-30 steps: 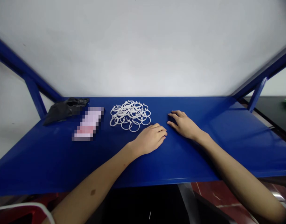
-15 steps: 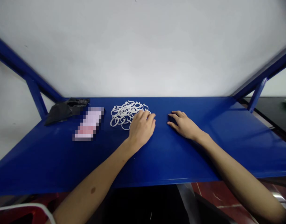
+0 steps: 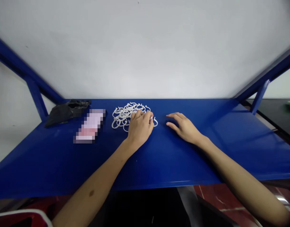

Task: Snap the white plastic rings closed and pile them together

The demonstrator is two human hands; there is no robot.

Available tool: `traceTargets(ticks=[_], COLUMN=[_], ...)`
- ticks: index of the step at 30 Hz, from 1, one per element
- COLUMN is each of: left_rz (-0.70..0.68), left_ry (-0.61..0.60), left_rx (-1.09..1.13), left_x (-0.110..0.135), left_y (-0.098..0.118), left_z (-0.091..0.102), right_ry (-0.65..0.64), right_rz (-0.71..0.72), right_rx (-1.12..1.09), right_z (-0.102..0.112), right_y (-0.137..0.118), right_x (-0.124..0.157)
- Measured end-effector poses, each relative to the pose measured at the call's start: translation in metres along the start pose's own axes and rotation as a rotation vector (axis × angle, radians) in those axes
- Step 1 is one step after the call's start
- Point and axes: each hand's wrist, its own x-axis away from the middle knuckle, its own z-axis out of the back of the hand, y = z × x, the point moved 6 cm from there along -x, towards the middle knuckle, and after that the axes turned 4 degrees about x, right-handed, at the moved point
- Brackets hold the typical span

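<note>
A heap of white plastic rings (image 3: 122,115) lies on the blue table (image 3: 159,157), near its back edge. My left hand (image 3: 139,127) rests on the right side of the heap with its fingers curled, pinching one white ring (image 3: 155,122) that sticks out past the fingertips. To the right of the heap, my right hand (image 3: 184,127) lies palm down on the table. Its fingers are stretched out and hold nothing, and their tips are a short way from the pinched ring.
A blurred pink and white flat object (image 3: 89,126) lies left of the rings. A crumpled black bag (image 3: 65,112) sits at the back left corner. Blue frame struts (image 3: 36,97) rise at both sides. A white wall stands behind the table.
My left hand moved from the table in front of the heap onto the rings and closed on one. My right hand shifted slightly to the left.
</note>
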Motion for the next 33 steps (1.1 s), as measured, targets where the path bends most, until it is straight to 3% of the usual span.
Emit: traceTargets(ticks=[6, 12, 16, 21, 25, 30, 33], left_rz=[0.100, 0.382, 0.416, 0.293, 0.128, -0.022, -0.037], left_ry=[0.000, -0.088, -0.067, -0.053, -0.114, -0.129, -0.113], left_rx=[0.514, 0.880, 0.976, 0.851, 0.625, 0.096, -0.047], left_x=[0.004, 0.011, 0.017, 0.019, 0.012, 0.007, 0.008], left_y=[0.010, 0.000, -0.001, 0.001, -0.002, -0.017, -0.026], left_z=[-0.003, -0.017, -0.021, -0.019, -0.018, -0.022, -0.026], right_ry=[0.129, 0.203, 0.221, 0.191, 0.148, 0.137, 0.134], right_rz=[0.051, 0.068, 0.122, 0.192, 0.175, -0.090, -0.260], right_rx=[-0.328, -0.361, -0.350, -0.315, -0.218, 0.172, 0.340], right_z=[0.010, 0.016, 0.019, 0.012, 0.007, 0.020, 0.031], right_y=[-0.040, -0.050, -0.056, -0.058, -0.051, -0.011, 0.026], right_x=[0.006, 0.009, 0.013, 0.016, 0.008, -0.002, 0.000])
